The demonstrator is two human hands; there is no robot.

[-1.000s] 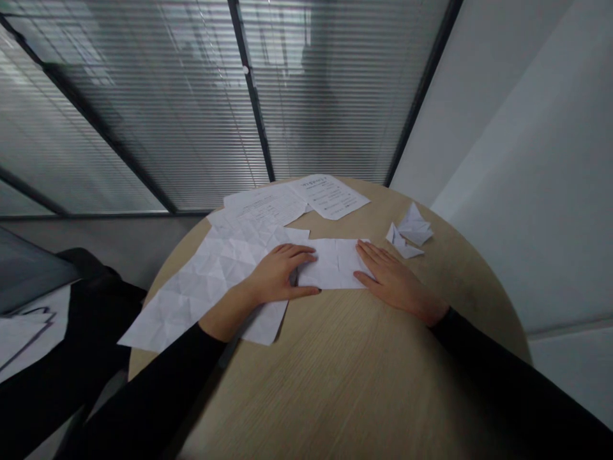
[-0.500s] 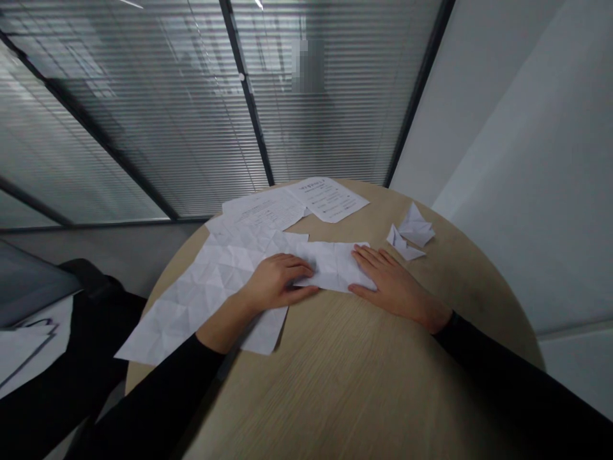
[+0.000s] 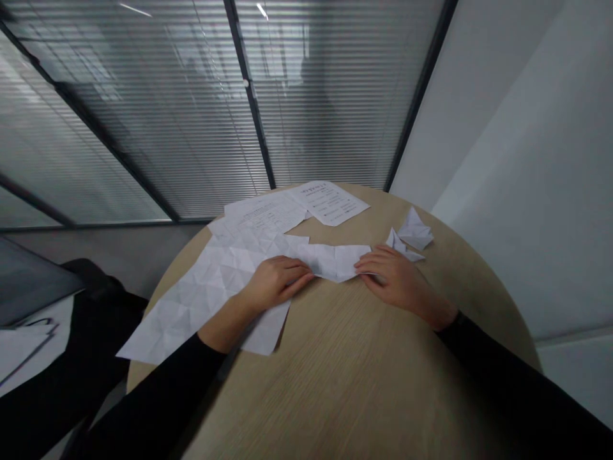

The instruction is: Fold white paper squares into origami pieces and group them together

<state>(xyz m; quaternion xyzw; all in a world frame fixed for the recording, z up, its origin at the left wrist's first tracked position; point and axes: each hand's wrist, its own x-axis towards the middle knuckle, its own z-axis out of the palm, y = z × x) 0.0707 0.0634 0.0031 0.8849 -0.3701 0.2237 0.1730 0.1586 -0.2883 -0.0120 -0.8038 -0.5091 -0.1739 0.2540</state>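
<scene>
Left hand: the left hand (image 3: 278,282) sits at the left end of the folded paper strip (image 3: 335,262), with the fingers curled over that end. Its wrist rests just beside the large creased sheet.
Right hand: the right hand (image 3: 397,279) sits at the right end of the same strip, with the thumb and fingers closed around the paper edge.
Hand state: both hands are narrow, holding the strip between them (the grip looks light, more pinch than clench).
Sleeves: a black left sleeve (image 3: 153,383) and a black right sleeve (image 3: 502,364) cover the forearms.
Strip position: lying flat and roughly crosswise on the round wooden desk (image 3: 335,364), between the hands, its left end near the large creased sheet.
Creased sheet: the large creased sheet (image 3: 211,287) is white, covered in a grid of fold lines, and lies under the left forearm.
Printed sheets: 2 printed paper sheets (image 3: 328,202) lie at the far edge of the desk, touching the top of the creased sheet.
Folded pieces: 2 small folded paper pieces (image 3: 414,229) lie just beyond the right hand, close together.
Left of desk: a dark chair (image 3: 62,332) with white papers (image 3: 22,348) on or beside it.
Behind desk: a glass partition with blinds (image 3: 143,115).
Right: a plain white wall (image 3: 502,128).
</scene>
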